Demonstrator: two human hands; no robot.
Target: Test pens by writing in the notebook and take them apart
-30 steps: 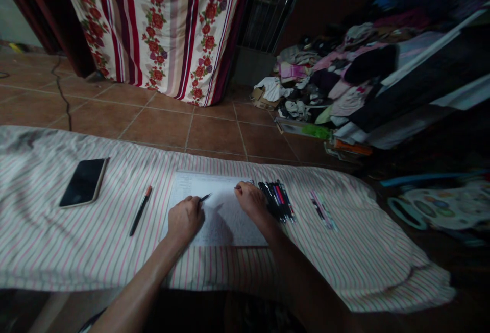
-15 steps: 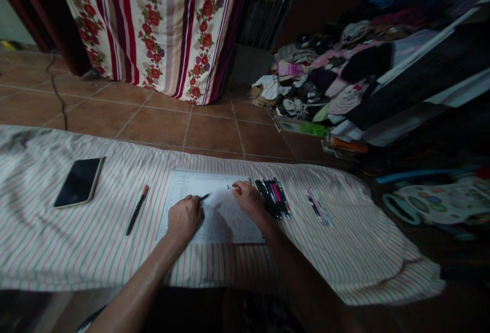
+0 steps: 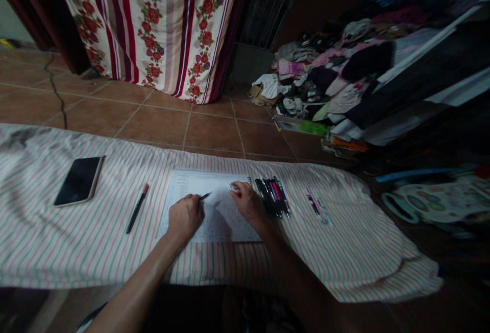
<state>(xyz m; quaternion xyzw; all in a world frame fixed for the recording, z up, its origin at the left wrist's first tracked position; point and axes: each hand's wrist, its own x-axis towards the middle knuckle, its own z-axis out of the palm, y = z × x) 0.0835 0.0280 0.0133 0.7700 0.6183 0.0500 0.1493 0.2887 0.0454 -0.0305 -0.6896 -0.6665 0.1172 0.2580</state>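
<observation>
Head view: a pen [image 3: 205, 196] is gripped by the closed left hand [image 3: 186, 216] on the paper sheet [image 3: 209, 182]; the right hand [image 3: 245, 203] rests curled there, any hold undeterminable.

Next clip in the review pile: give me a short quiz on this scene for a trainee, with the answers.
1. True or false: the left hand holds a dark pen over the sheet of paper.
2. Which lies immediately to the right of the right hand?
A. a bunch of pens
B. a pink-and-white packet
C. a heap of clothes
3. Fill in the blank: the pen with the orange cap lies between the sheet and the ____.

Key: 1 true; 2 A; 3 smartphone
</observation>
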